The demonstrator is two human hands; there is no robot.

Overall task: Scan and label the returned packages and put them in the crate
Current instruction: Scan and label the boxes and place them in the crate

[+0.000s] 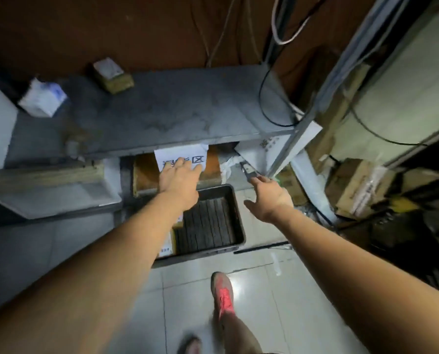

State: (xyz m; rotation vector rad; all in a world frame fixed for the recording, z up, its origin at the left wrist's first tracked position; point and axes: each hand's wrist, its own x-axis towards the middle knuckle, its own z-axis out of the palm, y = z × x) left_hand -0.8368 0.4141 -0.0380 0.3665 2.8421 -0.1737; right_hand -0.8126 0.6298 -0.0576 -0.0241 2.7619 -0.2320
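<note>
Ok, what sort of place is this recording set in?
Probably a dim parcel-handling back room or small warehouse. A black crate sits on the tiled floor, cardboard boxes are piled at the right, and a grey metal table carries a small parcel.

Crate (pixel 238 215) on floor (pixel 264 290) before table (pixel 187 106), box (pixel 144 175) under table behind it, package (pixel 167 245) in crate's left.

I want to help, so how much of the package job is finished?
Some is done: a labelled cardboard package lies in the black crate. In hand: the left hand presses a printed white sheet on a brown box; the right hand reaches a dark tool. Left: a small box and a white packet wait on the grey table.
</note>
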